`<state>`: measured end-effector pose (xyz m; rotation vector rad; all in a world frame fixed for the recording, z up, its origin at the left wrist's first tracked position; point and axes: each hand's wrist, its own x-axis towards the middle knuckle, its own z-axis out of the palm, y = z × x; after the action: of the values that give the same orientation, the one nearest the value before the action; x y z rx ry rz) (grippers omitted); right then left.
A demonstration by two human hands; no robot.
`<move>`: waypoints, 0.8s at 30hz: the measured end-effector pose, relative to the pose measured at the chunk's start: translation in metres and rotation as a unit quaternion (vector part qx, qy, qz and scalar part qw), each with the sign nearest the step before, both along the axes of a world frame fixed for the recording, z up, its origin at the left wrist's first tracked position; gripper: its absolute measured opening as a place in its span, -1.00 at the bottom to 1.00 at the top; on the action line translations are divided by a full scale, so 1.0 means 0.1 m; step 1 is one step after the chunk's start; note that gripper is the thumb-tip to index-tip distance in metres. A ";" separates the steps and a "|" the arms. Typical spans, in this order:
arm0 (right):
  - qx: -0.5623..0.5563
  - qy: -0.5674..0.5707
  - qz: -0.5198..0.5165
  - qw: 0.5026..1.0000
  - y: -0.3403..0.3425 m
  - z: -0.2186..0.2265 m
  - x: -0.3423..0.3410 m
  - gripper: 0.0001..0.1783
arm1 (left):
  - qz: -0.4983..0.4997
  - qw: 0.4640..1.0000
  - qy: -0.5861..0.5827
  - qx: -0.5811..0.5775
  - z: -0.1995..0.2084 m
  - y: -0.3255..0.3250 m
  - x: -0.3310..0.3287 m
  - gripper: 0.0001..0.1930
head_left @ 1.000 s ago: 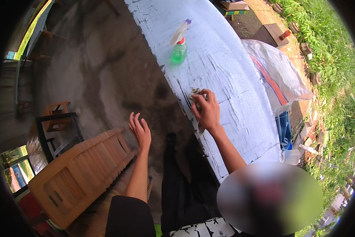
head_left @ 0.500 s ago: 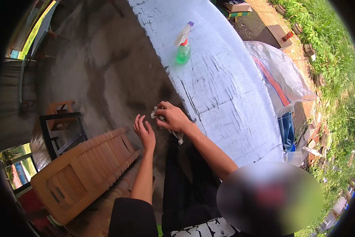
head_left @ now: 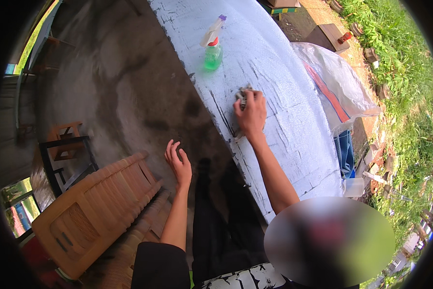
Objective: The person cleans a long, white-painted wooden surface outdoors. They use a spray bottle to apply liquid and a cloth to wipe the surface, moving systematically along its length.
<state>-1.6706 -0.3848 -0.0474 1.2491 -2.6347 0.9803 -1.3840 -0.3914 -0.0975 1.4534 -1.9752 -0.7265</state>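
Observation:
My right hand is closed around a crumpled grey-white cloth and presses it onto the light blue, scuffed tabletop. Most of the cloth is hidden under the fingers. Farther along the same top stands a clear spray bottle of green liquid, with a red collar and a white and purple spray head. Away from the table, my left hand hangs in the air over the floor, its fingers apart and nothing in it.
Stacked brown plastic chairs lean at the lower left, near a black frame and a small wooden stool. Beyond the table's right edge hangs a clear plastic sheet. Grass grows outside.
My right hand has moved up and right with the cloth, from over the floor beside the table onto its top. My left hand has barely moved. The view has shifted slightly.

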 end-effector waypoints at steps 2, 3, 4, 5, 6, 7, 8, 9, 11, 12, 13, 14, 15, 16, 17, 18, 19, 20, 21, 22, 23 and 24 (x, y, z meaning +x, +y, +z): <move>0.021 -0.117 0.199 0.973 -0.12 0.00 0.68 -0.66 | 0.011 1.000 -0.005 0.004 0.09 0.00 -0.04 -0.71; 0.039 -0.176 0.296 0.938 -0.15 -0.01 0.87 -0.69 | 0.014 1.000 -0.002 -0.003 0.07 -0.01 -0.05 -0.71; 0.047 -0.181 0.321 0.929 -0.13 0.08 1.08 -0.69 | 0.024 1.000 -0.005 -0.011 0.06 -0.02 0.01 -0.71; -0.001 -0.179 0.286 0.941 -0.08 0.17 1.15 -0.71 | 0.024 0.999 0.005 -0.024 0.08 -0.07 0.04 -0.70; -0.044 -0.186 0.221 0.956 -0.01 0.23 1.10 -0.73 | 0.002 1.000 0.003 -0.030 0.12 -0.17 0.04 -0.70; -0.083 -0.194 0.158 0.965 0.13 0.29 0.97 -0.74 | -0.017 0.999 -0.002 -0.033 0.21 -0.24 0.02 -0.70; -0.088 -0.161 0.107 0.977 0.26 0.36 0.72 -0.75 | -0.033 0.999 -0.011 -0.034 0.32 -0.27 0.01 -0.70; -0.087 -0.129 0.067 0.986 0.42 0.31 0.41 -0.72 | -0.045 0.998 -0.013 -0.045 0.39 -0.30 -0.07 -0.71; -0.062 -0.062 -0.021 0.996 0.76 0.34 -0.30 -0.70 | -0.084 0.996 0.012 -0.038 0.47 -0.35 -0.26 -0.73; -0.030 -0.037 -0.060 0.997 0.95 0.37 -0.67 -0.68 | -0.102 0.994 0.024 -0.033 0.49 -0.35 -0.36 -0.73; -0.006 0.008 -0.083 0.997 1.17 0.30 -1.10 -0.67 | -0.128 0.990 0.031 -0.053 0.47 -0.33 -0.49 -0.75; 0.021 0.054 -0.110 0.992 1.38 0.22 -1.36 -0.65 | -0.151 0.985 0.054 -0.060 0.48 -0.28 -0.70 -0.76; 0.046 0.078 -0.125 0.988 1.47 0.18 -1.37 -0.62 | -0.177 0.980 0.061 -0.063 0.47 -0.21 -0.87 -0.76; 0.066 0.098 -0.135 0.984 1.48 0.15 -1.35 -0.59 | -0.198 0.976 0.063 -0.071 0.48 -0.16 -1.00 -0.76; 0.085 0.119 -0.145 0.978 1.50 0.13 -1.34 -0.57 | -0.230 0.968 0.051 -0.082 0.47 -0.12 -1.12 -0.76; 0.102 0.121 -0.123 0.980 1.44 0.14 -1.10 -0.52 | -0.262 0.960 0.037 -0.092 0.44 -0.07 -1.24 -0.76; 0.093 0.106 -0.099 0.985 1.40 0.14 -0.80 -0.51 | -0.284 0.953 0.024 -0.104 0.45 -0.02 -1.38 -0.74; 0.084 0.083 -0.076 0.990 1.42 0.13 -0.48 -0.53 | -0.293 0.950 0.019 -0.102 0.42 0.02 -1.51 -0.74; 0.083 0.063 -0.033 0.994 1.48 0.12 -0.06 -0.54 | -0.301 0.948 0.016 -0.106 0.37 0.02 -1.64 -0.73; 0.087 0.050 0.010 0.995 1.56 0.11 0.31 -0.56 | -0.309 0.945 0.016 -0.109 0.33 0.02 -1.75 -0.72; 0.094 0.042 0.051 0.993 1.67 0.12 0.59 -0.57 | -0.327 0.937 -0.005 -0.125 0.27 -0.02 -1.83 -0.68; 0.114 0.036 0.097 0.988 1.76 0.16 0.74 -0.57 | -0.342 0.930 -0.026 -0.136 0.25 -0.04 -1.88 -0.67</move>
<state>-1.5964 -0.2086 -0.0318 1.5835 -2.6683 0.6523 -1.5720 -0.3951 -0.0725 0.6083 -2.5259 -0.6512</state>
